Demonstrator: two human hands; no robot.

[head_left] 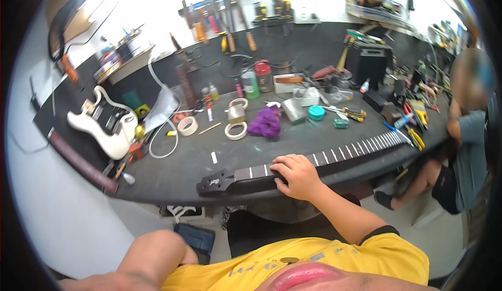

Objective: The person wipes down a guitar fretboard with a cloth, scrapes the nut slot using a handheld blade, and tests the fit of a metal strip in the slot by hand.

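A dark guitar neck (334, 155) with pale fret lines lies along the front of the bench, its black headstock (216, 181) toward the left. My right hand (298, 176) is closed over the neck near the headstock end, fingers across the fretboard and thumb on the near side. A small white strip (214, 157) lies on the bench beyond the headstock. My left arm (157, 249) is bent at the lower left, away from the bench. Blur and the frame's edge hide the fingers of my left hand.
Masking tape rolls (236, 131), a purple cloth (265, 122), bottles (250, 84) and pliers (416, 139) lie behind the neck. A white guitar body (104, 129) leans at left. Files hang on the wall. Another person (468, 149) sits at right. A dark seat (277, 233) is below.
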